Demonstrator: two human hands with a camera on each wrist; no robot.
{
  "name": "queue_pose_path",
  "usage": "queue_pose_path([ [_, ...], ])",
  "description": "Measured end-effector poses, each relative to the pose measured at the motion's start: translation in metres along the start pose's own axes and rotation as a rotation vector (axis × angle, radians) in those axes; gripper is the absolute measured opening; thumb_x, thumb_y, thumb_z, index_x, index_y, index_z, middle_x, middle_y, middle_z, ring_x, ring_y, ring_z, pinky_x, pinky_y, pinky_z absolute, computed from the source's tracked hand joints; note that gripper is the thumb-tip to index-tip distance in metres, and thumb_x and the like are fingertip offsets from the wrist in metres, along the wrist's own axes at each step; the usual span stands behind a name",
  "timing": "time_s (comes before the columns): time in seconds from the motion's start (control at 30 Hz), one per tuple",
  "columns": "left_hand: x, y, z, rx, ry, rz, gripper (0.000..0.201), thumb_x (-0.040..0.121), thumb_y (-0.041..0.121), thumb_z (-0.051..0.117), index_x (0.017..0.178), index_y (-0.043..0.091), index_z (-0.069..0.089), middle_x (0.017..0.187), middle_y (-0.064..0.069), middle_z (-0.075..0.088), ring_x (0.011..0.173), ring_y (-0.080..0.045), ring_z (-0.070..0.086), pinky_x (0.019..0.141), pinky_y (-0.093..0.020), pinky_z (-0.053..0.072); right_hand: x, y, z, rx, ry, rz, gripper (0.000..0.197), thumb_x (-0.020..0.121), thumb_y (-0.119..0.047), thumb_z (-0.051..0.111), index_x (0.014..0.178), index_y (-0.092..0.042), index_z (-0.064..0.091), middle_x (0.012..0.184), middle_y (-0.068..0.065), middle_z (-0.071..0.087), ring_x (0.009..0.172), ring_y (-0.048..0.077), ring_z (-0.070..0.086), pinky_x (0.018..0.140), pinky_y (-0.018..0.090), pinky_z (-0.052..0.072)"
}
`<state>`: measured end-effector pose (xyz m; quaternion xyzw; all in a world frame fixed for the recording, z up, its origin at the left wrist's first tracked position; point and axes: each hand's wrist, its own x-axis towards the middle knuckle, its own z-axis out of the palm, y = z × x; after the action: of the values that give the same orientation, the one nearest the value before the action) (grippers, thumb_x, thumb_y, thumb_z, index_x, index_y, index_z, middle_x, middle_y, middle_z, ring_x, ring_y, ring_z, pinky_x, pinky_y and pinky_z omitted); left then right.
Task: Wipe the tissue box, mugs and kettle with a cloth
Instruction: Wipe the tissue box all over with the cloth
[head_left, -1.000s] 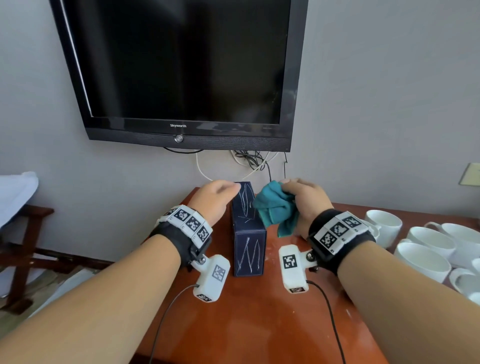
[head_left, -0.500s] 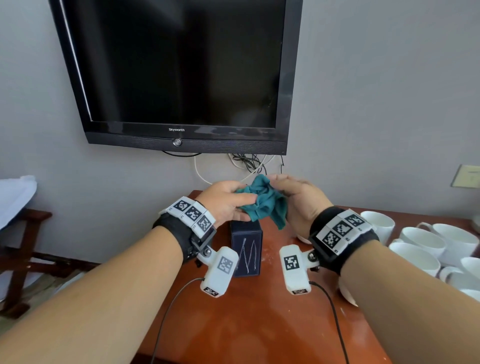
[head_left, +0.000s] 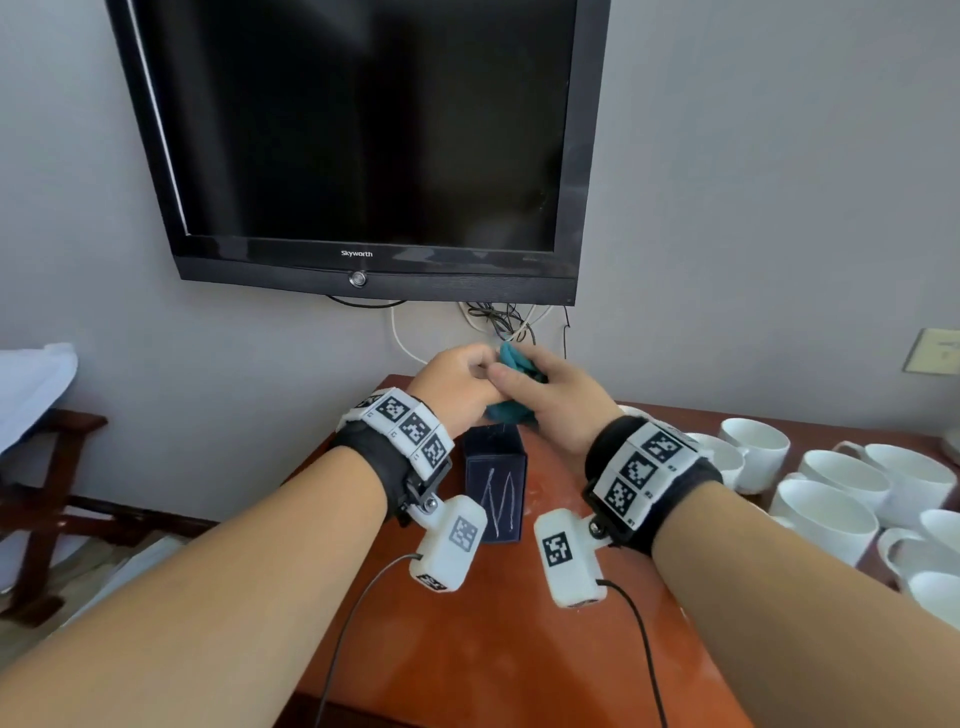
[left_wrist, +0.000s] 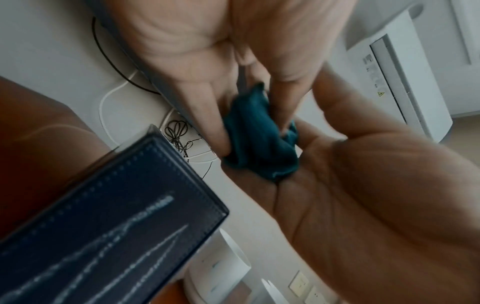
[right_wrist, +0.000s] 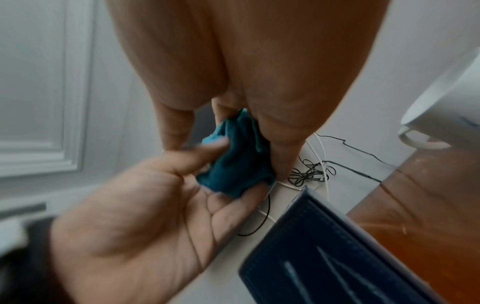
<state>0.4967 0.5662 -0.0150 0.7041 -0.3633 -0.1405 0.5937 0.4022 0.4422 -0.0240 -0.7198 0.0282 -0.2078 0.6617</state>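
Two bare arms reach fwd over the counter (head_left: 519, 649), which is red-brown wood. Each wrist has a black band w/ black-and-white square tags, and a small white box w/ a wire hangs under each one.

Between the wrists, on the counter, stands the tissue box (head_left: 496, 488). It is dark blue w/ thin white scribble lines on the near side. It stands upright and no hand touches it.

To the right sit the mugs (head_left: 826, 519). They are white and close together, some touching, near the right edge of the pic.

Just above and behind the tissue box, the hands meet in the air. The left hand (head_left: 457, 387) and right hand (head_left: 558, 400) are pressed close, w/ the cloth (head_left: 511, 410) bunched up between them. The cloth is teal and scrunched into a small ball. In the left wrist view the left hand's thumb and fingers pinch the cloth (left_wrist: 259, 139), and it lies against the right palm (left_wrist: 363, 195). In the right wrist view the right hand's fingers curl around the cloth (right_wrist: 236, 162) too, while the left hand (right_wrist: 145, 226) grips it from below.

Behind the hands, on the grey wall, a black TV (head_left: 363, 145) hangs. Loose cords (head_left: 498, 317) dangle under it.
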Motion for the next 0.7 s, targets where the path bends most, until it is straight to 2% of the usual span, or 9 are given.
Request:
queue_pose_path([
  [0.1,-0.003,-0.006,-0.01,0.042,-0.075,-0.015,0.007,0.09,0.015,0.077,0.094,0.012,0.072,0.109,-0.02,0.075,0.109,-0.032,0.072,0.1,-0.047,0.058,0.004,0.006,-0.003,-0.126,0.076,-0.014,0.035,0.075,-0.049,0.083,0.102,-0.027,0.077,0.102,0.01,0.078,0.101,0.033,0.074,0.098,0.059,0.056],
  [0.2,-0.008,-0.024,-0.019,0.123,0.031,-0.03,0.014,0.095,0.033,0.073,0.094,0.021,0.08,0.102,-0.001,0.079,0.106,-0.021,0.072,0.099,-0.039,0.056,0.01,0.01,-0.01,-0.135,0.135,0.002,0.004,0.085,-0.019,0.078,0.086,-0.023,0.077,0.09,0.011,0.077,0.089,0.032,0.073,0.096,0.063,0.055],
  [0.27,-0.011,-0.036,-0.021,0.12,0.113,-0.073,0.024,0.096,0.047,0.067,0.093,0.028,0.08,0.096,0.009,0.079,0.102,-0.016,0.072,0.101,-0.043,0.055,0.013,0.011,-0.014,-0.226,0.172,-0.005,0.014,0.088,-0.009,0.075,0.09,-0.023,0.075,0.092,0.011,0.076,0.089,0.032,0.073,0.094,0.058,0.057],
  [0.33,-0.007,-0.049,-0.02,0.15,0.189,-0.106,0.034,0.09,0.059,0.063,0.094,0.029,0.077,0.092,0.011,0.076,0.095,-0.017,0.07,0.1,-0.049,0.056,0.015,0.008,-0.016,-0.323,0.209,-0.027,0.022,0.085,-0.009,0.076,0.096,-0.026,0.069,0.096,0.007,0.075,0.09,0.029,0.073,0.089,0.048,0.061],
  [0.4,-0.004,-0.054,-0.015,0.195,0.232,-0.136,0.031,0.094,0.052,0.062,0.094,0.022,0.069,0.092,0.005,0.071,0.089,-0.02,0.066,0.096,-0.046,0.057,0.015,0.005,-0.019,-0.42,0.219,-0.037,0.025,0.084,-0.006,0.077,0.094,-0.025,0.063,0.093,0.004,0.071,0.083,0.025,0.07,0.079,0.039,0.061],
  [0.47,-0.002,-0.06,-0.009,0.252,0.238,-0.165,0.024,0.102,0.039,0.059,0.091,0.019,0.061,0.083,0.001,0.061,0.078,-0.02,0.058,0.078,-0.033,0.05,0.01,0.002,-0.018,-0.541,0.138,0.003,0.023,0.085,-0.002,0.076,0.088,-0.022,0.064,0.087,0.005,0.071,0.076,0.023,0.068,0.07,0.036,0.06],
  [0.57,0.01,-0.073,0.0,0.328,0.237,-0.206,0.03,0.103,0.038,0.055,0.082,0.017,0.053,0.067,0.001,0.047,0.061,-0.02,0.046,0.055,-0.032,0.031,0.004,0.004,-0.014,-0.776,0.01,0.065,0.02,0.084,-0.007,0.075,0.086,-0.026,0.069,0.09,0.007,0.074,0.076,0.022,0.068,0.073,0.035,0.06],
  [0.63,0.016,-0.08,0.004,0.329,0.228,-0.226,0.037,0.105,0.037,0.053,0.074,0.015,0.048,0.062,0.001,0.044,0.056,-0.02,0.043,0.052,-0.033,0.027,0.001,0.006,-0.013,-0.789,-0.01,0.071,0.014,0.085,-0.014,0.077,0.09,-0.026,0.072,0.091,0.004,0.074,0.08,0.019,0.066,0.077,0.033,0.057],
  [0.7,0.018,-0.082,0.006,0.324,0.228,-0.231,0.039,0.105,0.042,0.051,0.077,0.015,0.05,0.063,0.002,0.048,0.057,-0.019,0.046,0.052,-0.032,0.028,-0.002,0.008,-0.014,-0.708,-0.041,0.098,0.007,0.087,-0.028,0.078,0.093,-0.025,0.075,0.091,0.0,0.075,0.083,0.016,0.068,0.081,0.033,0.056],
])
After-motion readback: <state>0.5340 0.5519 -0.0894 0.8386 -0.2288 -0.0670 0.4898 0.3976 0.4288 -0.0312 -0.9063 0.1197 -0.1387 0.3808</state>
